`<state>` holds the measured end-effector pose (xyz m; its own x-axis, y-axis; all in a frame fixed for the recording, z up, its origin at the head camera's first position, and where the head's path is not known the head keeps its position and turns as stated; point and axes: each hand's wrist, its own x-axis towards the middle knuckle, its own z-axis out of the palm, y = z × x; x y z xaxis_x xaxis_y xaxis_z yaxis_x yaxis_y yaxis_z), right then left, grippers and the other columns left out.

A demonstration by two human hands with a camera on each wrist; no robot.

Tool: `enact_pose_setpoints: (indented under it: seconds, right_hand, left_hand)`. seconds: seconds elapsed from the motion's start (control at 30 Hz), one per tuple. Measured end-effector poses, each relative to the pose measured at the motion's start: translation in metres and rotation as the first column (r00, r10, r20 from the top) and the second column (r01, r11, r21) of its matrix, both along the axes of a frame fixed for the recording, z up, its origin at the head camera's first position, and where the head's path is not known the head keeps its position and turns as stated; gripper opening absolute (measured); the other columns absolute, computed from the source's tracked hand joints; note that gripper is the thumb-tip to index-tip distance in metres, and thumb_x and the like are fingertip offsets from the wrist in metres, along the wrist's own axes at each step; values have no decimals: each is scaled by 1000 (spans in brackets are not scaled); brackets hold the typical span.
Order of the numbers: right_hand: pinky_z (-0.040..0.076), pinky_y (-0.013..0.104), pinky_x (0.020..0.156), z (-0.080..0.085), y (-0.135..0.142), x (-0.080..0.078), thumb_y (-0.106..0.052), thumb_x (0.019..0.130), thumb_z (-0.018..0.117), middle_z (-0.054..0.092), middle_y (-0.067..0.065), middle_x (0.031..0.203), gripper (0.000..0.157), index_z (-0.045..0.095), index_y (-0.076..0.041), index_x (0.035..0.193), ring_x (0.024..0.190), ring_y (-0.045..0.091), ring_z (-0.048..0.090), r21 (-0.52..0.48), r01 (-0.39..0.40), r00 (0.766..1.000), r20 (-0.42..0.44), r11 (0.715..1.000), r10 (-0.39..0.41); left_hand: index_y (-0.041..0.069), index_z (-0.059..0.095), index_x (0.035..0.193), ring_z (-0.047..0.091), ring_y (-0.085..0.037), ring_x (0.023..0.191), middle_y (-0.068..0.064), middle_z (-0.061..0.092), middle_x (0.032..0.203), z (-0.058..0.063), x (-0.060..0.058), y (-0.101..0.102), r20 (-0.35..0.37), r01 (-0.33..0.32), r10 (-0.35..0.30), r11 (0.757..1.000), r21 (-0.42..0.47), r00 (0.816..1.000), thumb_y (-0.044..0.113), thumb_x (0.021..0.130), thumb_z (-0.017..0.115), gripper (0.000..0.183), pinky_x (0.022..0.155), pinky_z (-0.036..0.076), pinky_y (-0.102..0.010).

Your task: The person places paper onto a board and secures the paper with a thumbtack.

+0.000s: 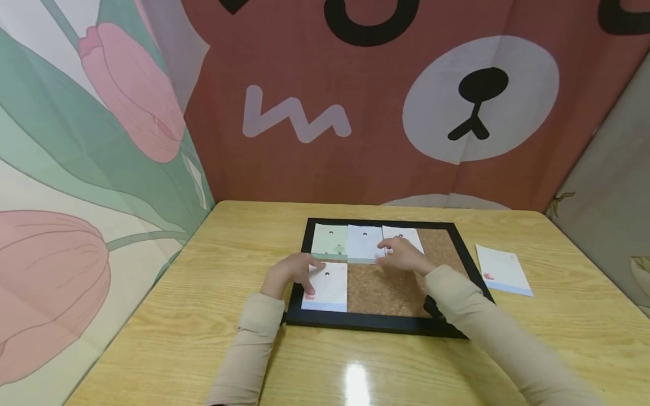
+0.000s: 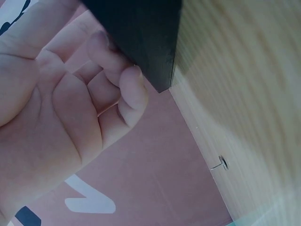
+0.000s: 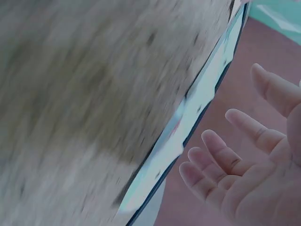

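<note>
A black-framed cork board [image 1: 386,293] lies on the table. A white note sheet [image 1: 332,290] with a blue lower edge is on its lower left, a pin [image 1: 327,274] near its top. My left hand [image 1: 291,273] rests at that sheet, thumb and forefinger spread over it. Its other fingers [image 2: 134,92] curl loosely beside the frame [image 2: 146,42] in the left wrist view. My right hand [image 1: 403,255] hovers over the top row, in front of another white sheet [image 1: 413,239]; in the right wrist view its fingers [image 3: 221,150] are spread and hold nothing.
A green sheet [image 1: 325,242] and a lavender sheet [image 1: 363,248], each pinned, are beside each other along the board's top. One loose sheet [image 1: 503,270] lies on the table right of the board. In the left wrist view a thumbtack [image 2: 223,163] is on the table.
</note>
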<state>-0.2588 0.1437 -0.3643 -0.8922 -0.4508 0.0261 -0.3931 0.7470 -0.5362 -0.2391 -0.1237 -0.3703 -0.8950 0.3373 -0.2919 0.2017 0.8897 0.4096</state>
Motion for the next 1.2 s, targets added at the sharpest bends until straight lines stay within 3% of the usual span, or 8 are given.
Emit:
enact_pose_setpoints:
  seconds: [0.3,0.47,0.97,1.07,1.2]
  right_hand:
    - [40,51,83,3,45,-2,-16,85,60,47,30,118,42,51,12,116,108,43,43,15,94,995,26,995,-94]
    - [43,48,76,4,59,-1,-16,84,62,54,29,108,41,54,13,112,95,40,52,68,139,990,-23,988,-138]
    - [44,52,74,-4,101,6,-13,85,59,52,32,109,38,53,13,112,98,46,50,71,157,986,-64,985,-153]
    - [46,49,68,-4,109,9,-13,85,58,53,32,107,39,53,12,114,95,46,51,117,205,977,-81,972,-196]
    - [45,45,56,-2,121,11,-16,83,59,50,34,104,41,53,12,113,89,47,49,209,310,949,-125,928,-289]
  left_hand:
    - [20,59,120,39,-25,119,-9,45,131,3,2,0,1,-15,15,1000,-10,1000,11,61,82,64,91,38,-38]
    - [20,59,121,38,-25,120,-9,44,131,4,3,0,14,-23,23,1000,8,1000,10,61,82,65,92,37,-39]
    - [21,58,121,39,-24,119,-9,44,131,4,1,1,17,-26,26,1000,2,1000,13,61,82,65,92,37,-39]
    - [21,58,121,39,-24,119,-9,44,132,4,2,1,22,-32,32,999,5,999,13,61,82,65,92,37,-39]
    - [21,58,121,39,-24,119,-9,44,132,5,2,1,25,-38,38,999,10,999,12,61,82,65,91,37,-39]
